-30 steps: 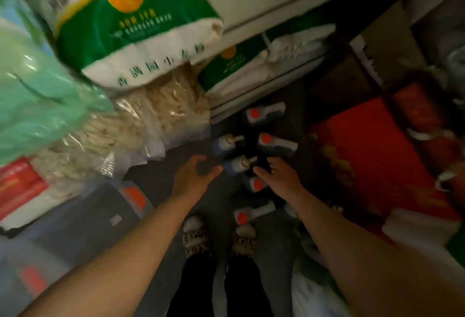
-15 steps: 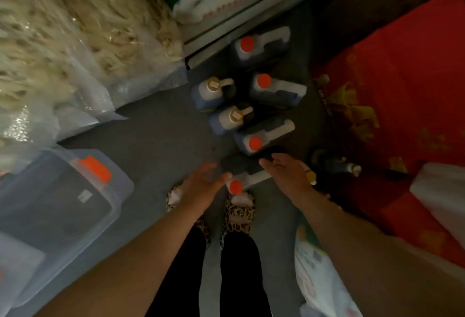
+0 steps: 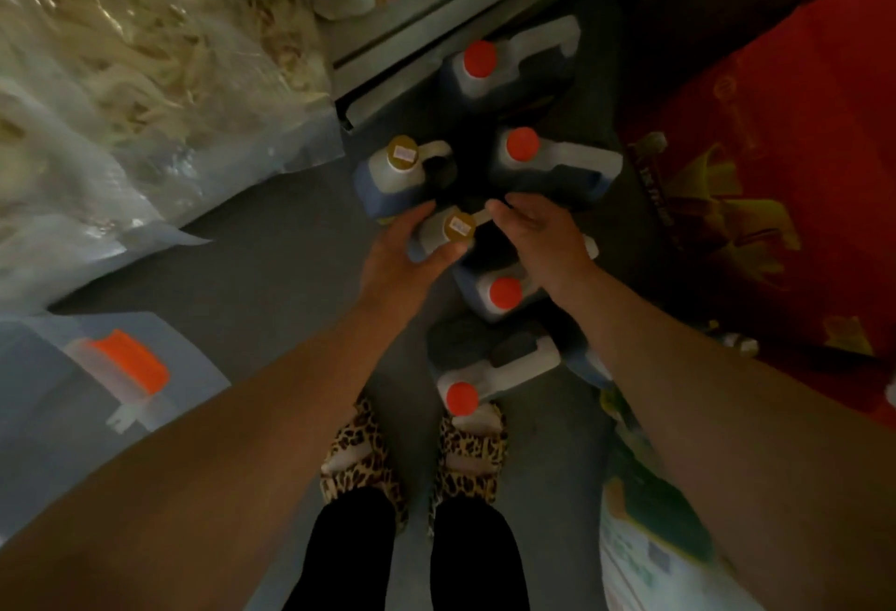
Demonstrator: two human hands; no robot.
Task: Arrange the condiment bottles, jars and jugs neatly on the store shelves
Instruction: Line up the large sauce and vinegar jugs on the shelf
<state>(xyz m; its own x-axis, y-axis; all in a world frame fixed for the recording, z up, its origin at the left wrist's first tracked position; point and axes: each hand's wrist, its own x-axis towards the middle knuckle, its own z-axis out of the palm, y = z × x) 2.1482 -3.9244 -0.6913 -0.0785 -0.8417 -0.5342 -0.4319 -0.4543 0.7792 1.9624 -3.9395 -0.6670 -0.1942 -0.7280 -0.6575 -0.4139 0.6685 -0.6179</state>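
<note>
**Inspector:** Nearest the camera: the person's feet in leopard-print slippers (image 3: pixel 368 455), standing on grey floor (image 3: pixel 271 280). A red-capped jug (image 3: pixel 489 377) stands just ahead of the toes. To the left, a clear storage box (image 3: pixel 58 397) with an orange latch.

**Clerk:** And the hands?

**Inspector:** Both reach down to the same item, a gold-capped jug (image 3: pixel 448 232) in the middle of the cluster. The left hand (image 3: pixel 402 256) cups its left side, thumb curled under the cap and fingers round the shoulder. The right hand (image 3: pixel 543 237) lies over the handle side, fingers relaxed and fairly straight; whether it has actually closed on the handle I cannot tell. The jug appears to stand on the floor, not lifted.

**Clerk:** What else is in the cluster?

**Inspector:** A second red-capped jug (image 3: pixel 504 295) sits partly under the right wrist. Beyond the hands, another gold-capped jug (image 3: pixel 405 174) on the left, a third red-capped jug (image 3: pixel 552 164) on the right, and furthest, a fourth red-capped jug (image 3: pixel 509 67) beside the bottom edge of the shelf unit (image 3: pixel 417 43). Sacks of goods lie on that shelf. Bagged dried noodles (image 3: pixel 136 52) fill the far left; red packaging (image 3: pixel 776 125) the right.

**Clerk:** Progress?

**Inspector:** In my judgement, early. Six jugs are visible on the floor and none visibly shelved. The step in hand is taking up the first one; the remainder is outstanding
</note>
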